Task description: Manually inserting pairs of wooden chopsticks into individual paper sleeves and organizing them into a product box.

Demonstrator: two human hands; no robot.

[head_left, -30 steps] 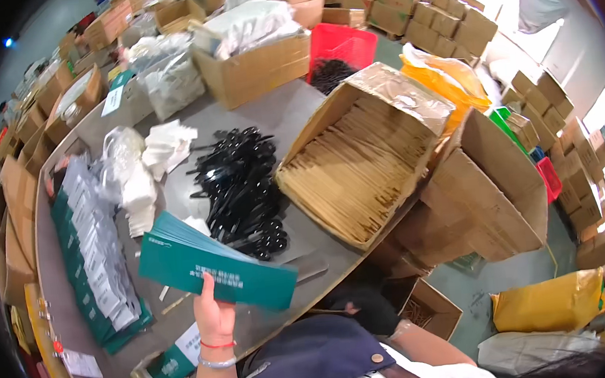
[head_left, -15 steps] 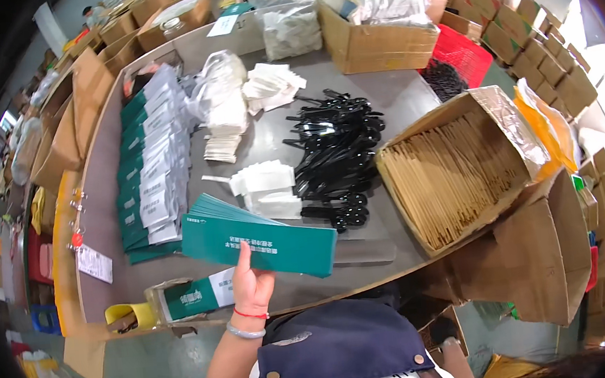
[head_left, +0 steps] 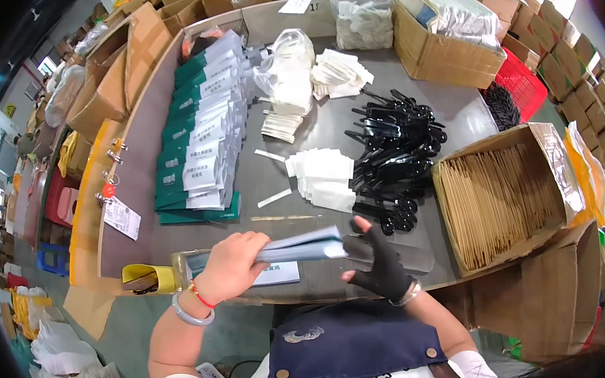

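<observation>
My left hand (head_left: 229, 267) is closed round a stack of green-and-white paper sleeves (head_left: 304, 246), held nearly edge-on above the table's near edge. By the stack's right end is my right hand (head_left: 381, 265) in a black fingerless glove, thumb and fingers spread, holding nothing. More printed sleeves (head_left: 276, 273) lie under the stack, partly hidden by my left hand. Beyond my hands are white paper packets (head_left: 321, 176) and a heap of black plastic cutlery (head_left: 400, 148). On the left, green-and-white sleeves (head_left: 201, 144) lie in a long overlapping row.
An open carton (head_left: 451, 248) packed with upright brown pieces stands at the right. White napkin-like packets (head_left: 339, 74), a clear bag (head_left: 363, 14) and another carton (head_left: 442, 54) are farther back. A yellow holder (head_left: 159, 277) sits at the near left corner; a raised wall (head_left: 117, 169) borders the left side.
The fanned sleeves in my left hand have turned from face-up to nearly edge-on and are gathered closer. My gloved right hand has come over the table. The view has shifted left.
</observation>
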